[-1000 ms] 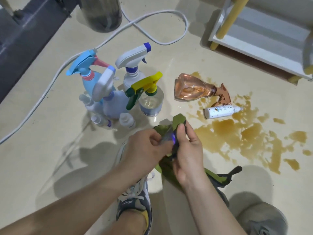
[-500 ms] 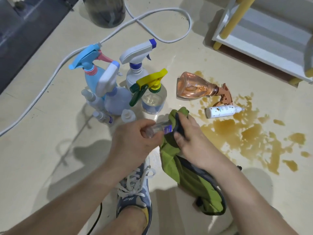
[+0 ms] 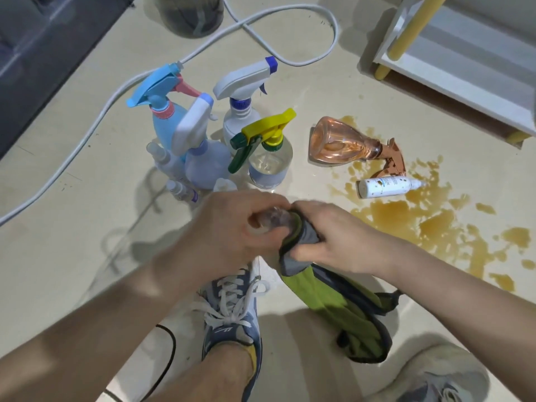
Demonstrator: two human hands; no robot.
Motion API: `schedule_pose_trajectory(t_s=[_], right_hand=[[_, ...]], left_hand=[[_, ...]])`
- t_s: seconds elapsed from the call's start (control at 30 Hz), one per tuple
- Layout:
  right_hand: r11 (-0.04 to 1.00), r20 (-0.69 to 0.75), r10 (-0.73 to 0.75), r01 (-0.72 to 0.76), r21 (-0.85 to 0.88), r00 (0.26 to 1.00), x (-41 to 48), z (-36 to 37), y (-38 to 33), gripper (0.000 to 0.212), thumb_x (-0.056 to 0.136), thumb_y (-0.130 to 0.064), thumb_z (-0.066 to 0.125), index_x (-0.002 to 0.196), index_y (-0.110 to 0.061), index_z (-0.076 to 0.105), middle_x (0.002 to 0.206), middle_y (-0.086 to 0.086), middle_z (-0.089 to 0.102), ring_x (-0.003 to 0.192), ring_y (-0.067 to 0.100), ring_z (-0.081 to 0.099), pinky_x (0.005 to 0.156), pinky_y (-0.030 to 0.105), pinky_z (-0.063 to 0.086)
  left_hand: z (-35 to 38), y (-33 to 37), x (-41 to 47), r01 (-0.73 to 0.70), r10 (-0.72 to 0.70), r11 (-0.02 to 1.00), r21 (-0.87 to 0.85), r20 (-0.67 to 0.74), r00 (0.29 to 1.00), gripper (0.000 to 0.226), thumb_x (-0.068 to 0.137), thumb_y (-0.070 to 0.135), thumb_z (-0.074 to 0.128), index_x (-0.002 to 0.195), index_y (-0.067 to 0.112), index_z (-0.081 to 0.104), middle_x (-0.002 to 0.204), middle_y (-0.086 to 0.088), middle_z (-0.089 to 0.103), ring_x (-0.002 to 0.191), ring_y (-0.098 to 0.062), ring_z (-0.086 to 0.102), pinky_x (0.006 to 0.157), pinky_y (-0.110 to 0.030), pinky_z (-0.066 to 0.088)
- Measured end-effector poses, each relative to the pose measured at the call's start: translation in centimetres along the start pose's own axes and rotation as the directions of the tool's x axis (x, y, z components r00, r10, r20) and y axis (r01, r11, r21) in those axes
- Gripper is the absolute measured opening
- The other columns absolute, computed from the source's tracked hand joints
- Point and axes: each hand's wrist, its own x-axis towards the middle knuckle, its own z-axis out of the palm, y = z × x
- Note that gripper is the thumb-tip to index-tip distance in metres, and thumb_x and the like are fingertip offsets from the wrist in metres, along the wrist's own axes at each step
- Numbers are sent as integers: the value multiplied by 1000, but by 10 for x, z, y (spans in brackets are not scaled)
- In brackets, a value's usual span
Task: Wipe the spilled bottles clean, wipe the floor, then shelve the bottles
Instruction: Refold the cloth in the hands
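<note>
Floor (image 3: 87, 256): cream and glossy, and a brown spill (image 3: 406, 224) spread across it on your right.
Left hand (image 3: 232, 227): you had your fingers curled round a small clear bottle (image 3: 271, 219), held above your shoe (image 3: 232, 323).
Right hand (image 3: 333, 239): you gripped the green cloth (image 3: 342, 309), bunched over that bottle's end.
Tipped over: 2 bottles lay on their sides at the spill's edge, the pink sprayer (image 3: 339, 143) and the white bottle (image 3: 383, 187).
Trigger sprayers (image 3: 240, 117): 4 stood upright together, left of the spill.
</note>
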Motion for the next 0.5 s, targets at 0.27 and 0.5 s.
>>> schedule_pose_trajectory(t_s=[0.27, 0.5], right_hand=[[759, -264, -229, 3, -651, 937, -10, 12, 26, 44, 80, -38, 67, 114, -10, 62, 85, 5, 64, 81, 28, 59, 79, 40, 29], [743, -30, 235, -160, 650, 971, -11, -19, 9, 32, 90, -43, 56, 89, -12, 65, 80, -5, 72, 73, 7, 66, 66, 22, 49]], left_hand=[[10, -4, 0, 464, -497, 847, -260, -74, 864, 48, 88, 48, 60, 61, 10, 64, 49, -1, 60, 41, -6, 47, 46, -15, 39], [9, -11, -8, 438, -551, 667, -603, -4, 835, 34, 72, 39, 68, 97, 17, 74, 78, -5, 74, 66, -8, 64, 63, -17, 50]])
